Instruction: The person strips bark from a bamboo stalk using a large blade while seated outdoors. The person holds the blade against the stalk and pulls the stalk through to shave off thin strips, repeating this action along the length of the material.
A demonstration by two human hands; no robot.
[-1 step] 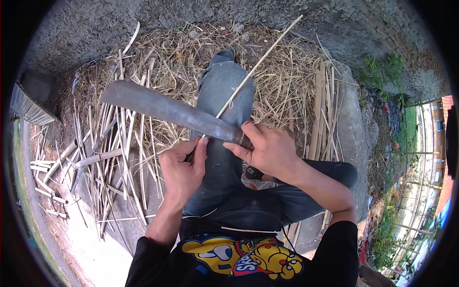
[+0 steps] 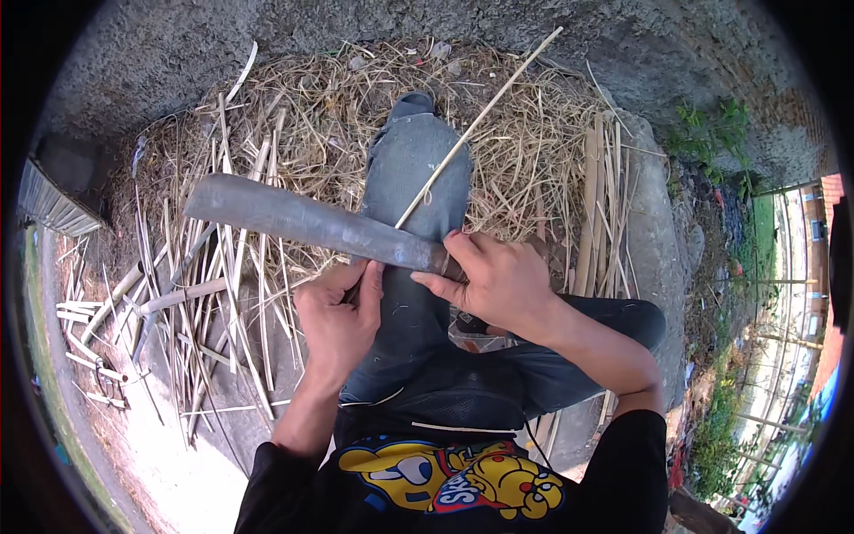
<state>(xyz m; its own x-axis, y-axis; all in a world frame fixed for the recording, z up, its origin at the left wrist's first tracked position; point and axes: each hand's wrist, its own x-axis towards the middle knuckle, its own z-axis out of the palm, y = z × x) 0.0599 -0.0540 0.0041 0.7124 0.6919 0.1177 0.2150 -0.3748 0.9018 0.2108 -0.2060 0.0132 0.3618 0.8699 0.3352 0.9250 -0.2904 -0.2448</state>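
My right hand (image 2: 503,280) is wrapped round the handle of a machete (image 2: 302,216), thumb stretched along the near side. Its broad grey blade points left and lies across a thin bamboo strip (image 2: 480,122). My left hand (image 2: 338,311) pinches the strip's near end just below the blade, which hides part of it. From there the strip runs up and right over my leg (image 2: 416,165), with a small curled shaving (image 2: 428,195) hanging on it. The left fingers are partly hidden behind the thumb.
Many split bamboo strips (image 2: 236,311) lie in a loose pile on my left, with thicker bamboo pieces (image 2: 182,295) among them. Shavings (image 2: 311,133) cover the ground ahead, up to a rough grey wall (image 2: 356,22). More bamboo strips (image 2: 592,209) lie on a stone slab (image 2: 654,222) at right.
The machete blade has slid slightly down toward my left hand and covers more of the strip's near end. Both hands keep their hold.
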